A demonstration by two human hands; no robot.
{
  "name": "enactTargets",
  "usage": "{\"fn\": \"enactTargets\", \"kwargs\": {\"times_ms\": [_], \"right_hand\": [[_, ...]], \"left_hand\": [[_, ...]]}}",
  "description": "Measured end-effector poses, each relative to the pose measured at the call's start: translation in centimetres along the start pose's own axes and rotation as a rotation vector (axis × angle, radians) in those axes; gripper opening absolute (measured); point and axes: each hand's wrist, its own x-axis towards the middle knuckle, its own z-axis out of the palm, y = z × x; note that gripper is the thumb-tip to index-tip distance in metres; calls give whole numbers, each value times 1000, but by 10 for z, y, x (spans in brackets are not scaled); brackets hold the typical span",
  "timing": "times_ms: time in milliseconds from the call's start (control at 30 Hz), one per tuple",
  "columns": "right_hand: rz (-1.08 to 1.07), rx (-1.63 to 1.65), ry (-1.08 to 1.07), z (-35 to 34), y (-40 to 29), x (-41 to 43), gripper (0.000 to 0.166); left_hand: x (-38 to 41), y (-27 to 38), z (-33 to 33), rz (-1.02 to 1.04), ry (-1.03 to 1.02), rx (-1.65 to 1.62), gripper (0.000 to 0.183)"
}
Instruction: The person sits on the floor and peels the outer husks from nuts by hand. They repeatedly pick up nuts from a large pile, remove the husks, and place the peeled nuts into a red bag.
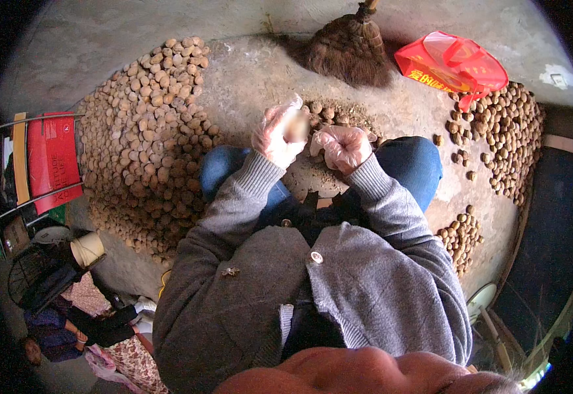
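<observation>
My left hand [280,133], in a clear plastic glove, is shut on a round pale-brown thing [296,127], blurred, which looks like a walnut. Just to its right, my right hand [343,147], gloved the same way, is curled with its fingers bent inward; whether anything lies inside cannot be seen. Beyond both hands several walnuts [328,113] lie on the concrete floor among brown crumbs and shell bits [360,115]. My knees in blue jeans stand on either side of this spot.
A large heap of walnuts [153,133] spreads on the left, another pile [508,133] on the right, with a smaller group [461,239] nearer. A broom [353,49] and a red bag [451,64] are by the wall. A person [55,330] is at lower left.
</observation>
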Motion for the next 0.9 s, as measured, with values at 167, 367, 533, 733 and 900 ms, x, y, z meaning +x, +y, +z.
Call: {"fn": "enactTargets", "kwargs": {"times_ms": [167,367,533,733,900], "right_hand": [[-571,-460,117,8,1,10,22],[-572,-568,89,9,7,15,13],[-472,-467,155,6,-6,13,16],[-567,-488,69,7,5,12,16],[-333,-444,148,6,-4,9,12]], "left_hand": [[-1,16,-7,-109,-119,74,74],[-1,22,-6,-88,-213,67,70],[-6,12,2,65,-187,61,64],[-5,13,5,125,-138,77,62],[-9,19,-4,-25,-247,83,72]]}}
